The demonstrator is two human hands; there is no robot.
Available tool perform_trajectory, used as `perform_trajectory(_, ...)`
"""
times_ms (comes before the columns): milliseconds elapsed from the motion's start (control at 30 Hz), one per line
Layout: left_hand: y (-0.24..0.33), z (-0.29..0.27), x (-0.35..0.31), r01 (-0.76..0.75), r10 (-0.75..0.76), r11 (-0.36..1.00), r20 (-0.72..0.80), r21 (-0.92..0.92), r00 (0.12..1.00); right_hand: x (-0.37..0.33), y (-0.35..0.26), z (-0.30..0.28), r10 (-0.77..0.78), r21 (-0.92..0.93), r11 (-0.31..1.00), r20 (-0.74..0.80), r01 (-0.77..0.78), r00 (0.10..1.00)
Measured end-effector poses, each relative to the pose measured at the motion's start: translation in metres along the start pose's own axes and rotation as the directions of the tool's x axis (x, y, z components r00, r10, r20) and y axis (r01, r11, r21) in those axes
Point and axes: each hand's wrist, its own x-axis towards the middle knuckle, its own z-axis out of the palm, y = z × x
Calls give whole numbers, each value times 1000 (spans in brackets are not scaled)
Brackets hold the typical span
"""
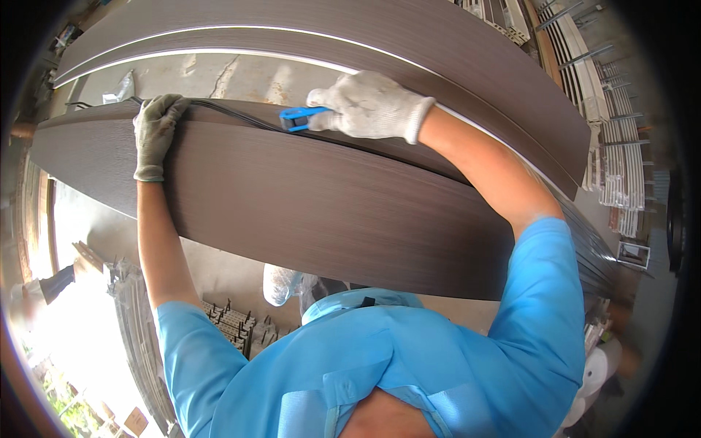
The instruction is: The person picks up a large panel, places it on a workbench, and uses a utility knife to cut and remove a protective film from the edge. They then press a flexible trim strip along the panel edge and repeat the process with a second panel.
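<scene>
A long brown wood-grain panel (328,197) lies across in front of me. Along its far edge runs a thin black strip (241,115), part of it loose above the edge. My left hand (157,131), in a grey glove, is closed at the panel's far left edge, with the strip passing through its fingers; the fingertips are partly hidden. My right hand (372,107), in a white knit glove, grips a small blue hand tool with a dark head (296,119). The tool's head is at the far edge beside the strip; its exact kind is unclear.
Beyond lies another brown panel (350,22) with white edge lines. Stacked pale profiles (621,146) stand at the right. A clear plastic bag (281,283) is below the near panel edge. Racks (230,325) with dark pegs sit at lower left.
</scene>
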Motion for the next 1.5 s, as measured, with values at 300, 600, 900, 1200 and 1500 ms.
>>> perform_trajectory(300, -4, 1, -3, 2, -2, 1000, -1, -27, 1000, -180, 31, -37, 376, 33, 926, 49, -377, 926)
perform_trajectory(600, 2, 0, 1, 18, -17, 999, 58, -28, 998, -165, 23, -26, 326, -15, 945, 59, -326, 944)
perform_trajectory(900, 9, 3, 3, -8, 5, 997, 36, 74, 999, 31, -10, -6, 141, -18, 990, 90, -140, 986)
perform_trajectory(1200, -40, -26, 18, -211, 251, 960, 233, -184, 939, 36, -44, -18, 347, 16, 937, 59, -349, 936)
perform_trajectory(1500, -211, -95, 80, -265, 238, 957, 207, 114, 949, 25, -75, -31, 691, 296, 593, 290, -749, 662)
